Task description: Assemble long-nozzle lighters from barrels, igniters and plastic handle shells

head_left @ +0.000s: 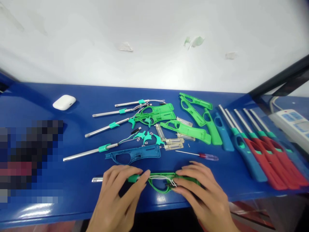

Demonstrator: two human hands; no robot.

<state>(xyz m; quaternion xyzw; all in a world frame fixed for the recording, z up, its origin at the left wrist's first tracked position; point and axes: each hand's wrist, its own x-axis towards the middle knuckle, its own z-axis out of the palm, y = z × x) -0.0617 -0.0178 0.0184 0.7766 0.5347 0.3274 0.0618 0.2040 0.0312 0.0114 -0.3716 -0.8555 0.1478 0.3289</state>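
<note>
A green lighter shell [162, 184] with white wires and a metal tube [97, 179] lies near the front edge of the blue table [79, 96]. My left hand [118, 196] presses its fingertips on the teal collar end of it, fingers together. My right hand [202, 190] covers the handle end, fingertips pinching at the wires. A blue shell half [133, 154] lies just behind my hands. A small red-handled screwdriver [200, 155] rests to the right of it.
Behind lie several metal tubes with teal collars [106, 128], green shell halves [193, 111], clear fuel tanks [173, 144] and teal triggers [146, 137]. Several finished blue and red lighters [263, 151] are lined up at right. A white earbud case [64, 102] sits back left; a power strip [293, 124] far right.
</note>
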